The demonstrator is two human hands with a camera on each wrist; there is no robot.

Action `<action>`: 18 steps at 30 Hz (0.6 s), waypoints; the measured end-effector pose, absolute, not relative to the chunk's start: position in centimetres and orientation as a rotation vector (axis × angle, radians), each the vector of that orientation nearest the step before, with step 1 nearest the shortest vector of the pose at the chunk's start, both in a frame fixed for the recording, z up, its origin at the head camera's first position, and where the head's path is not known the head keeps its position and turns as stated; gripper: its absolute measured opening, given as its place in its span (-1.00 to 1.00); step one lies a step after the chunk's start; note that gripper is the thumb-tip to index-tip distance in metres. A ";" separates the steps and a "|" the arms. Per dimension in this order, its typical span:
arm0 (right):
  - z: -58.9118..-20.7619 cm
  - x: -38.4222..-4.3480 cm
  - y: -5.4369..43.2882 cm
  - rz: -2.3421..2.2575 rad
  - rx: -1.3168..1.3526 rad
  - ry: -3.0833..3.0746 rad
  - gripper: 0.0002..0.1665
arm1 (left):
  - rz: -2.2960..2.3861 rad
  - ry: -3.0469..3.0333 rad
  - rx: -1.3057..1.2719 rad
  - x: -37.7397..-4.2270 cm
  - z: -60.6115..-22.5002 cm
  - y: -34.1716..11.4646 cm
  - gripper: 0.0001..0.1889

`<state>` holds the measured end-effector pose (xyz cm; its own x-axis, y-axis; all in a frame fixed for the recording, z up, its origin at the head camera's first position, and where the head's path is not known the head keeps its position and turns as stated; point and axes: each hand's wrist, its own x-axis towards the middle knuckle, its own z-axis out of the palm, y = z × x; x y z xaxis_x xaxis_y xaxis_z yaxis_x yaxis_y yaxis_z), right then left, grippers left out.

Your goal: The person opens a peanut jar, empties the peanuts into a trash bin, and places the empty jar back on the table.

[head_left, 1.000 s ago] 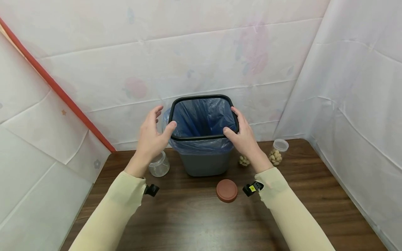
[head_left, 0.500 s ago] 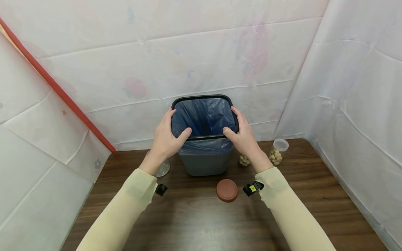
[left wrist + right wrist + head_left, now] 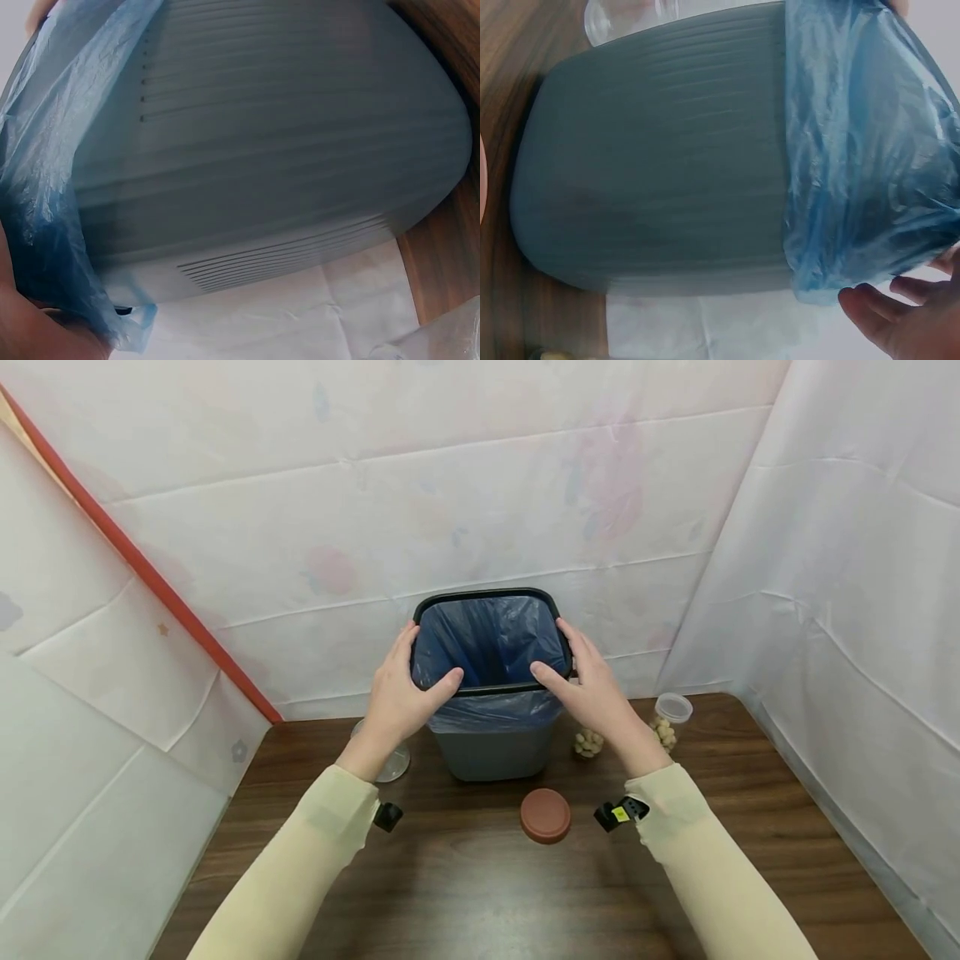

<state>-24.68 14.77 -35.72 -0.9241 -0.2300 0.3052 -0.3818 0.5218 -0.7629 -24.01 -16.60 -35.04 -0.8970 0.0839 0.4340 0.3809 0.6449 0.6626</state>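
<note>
A grey trash can stands upright on the table, lined with a blue plastic bag folded out over its black rim. My left hand grips the rim at the left front corner, its thumb over the front edge and its fingers along the side. At the opposite corner is my right hand, thumb across the rim. The right wrist view shows its fingers loosely bent and spread beside the bag's lower edge, with pale background between them. The left wrist view shows the left hand only in part.
A clear jar stands behind my left wrist. On the right are a lidded jar of pale pieces and a second group of them. A reddish-brown round lid lies before the can. Cloth-covered walls enclose the table.
My left hand has come in from beside the can and taken hold of its rim. My right wrist has swung slightly outward, to the right. The can stays in place.
</note>
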 end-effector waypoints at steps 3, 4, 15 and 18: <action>-35.7 -24.3 15.4 1.357 0.542 -2.588 0.06 | -1.137 -2.496 -0.365 -24.1 -35.1 -16.7 0.09; -35.7 -24.2 15.7 1.356 0.551 -2.579 0.04 | -1.135 -2.495 -0.365 -24.1 -35.2 -16.7 0.09; -35.8 -22.6 20.6 1.251 0.448 -2.460 -0.18 | -1.138 -2.463 -0.357 -24.1 -35.3 -16.9 0.07; -36.3 -22.0 22.2 1.209 0.361 -2.473 -0.19 | -1.138 -2.461 -0.347 -24.0 -35.4 -16.9 0.07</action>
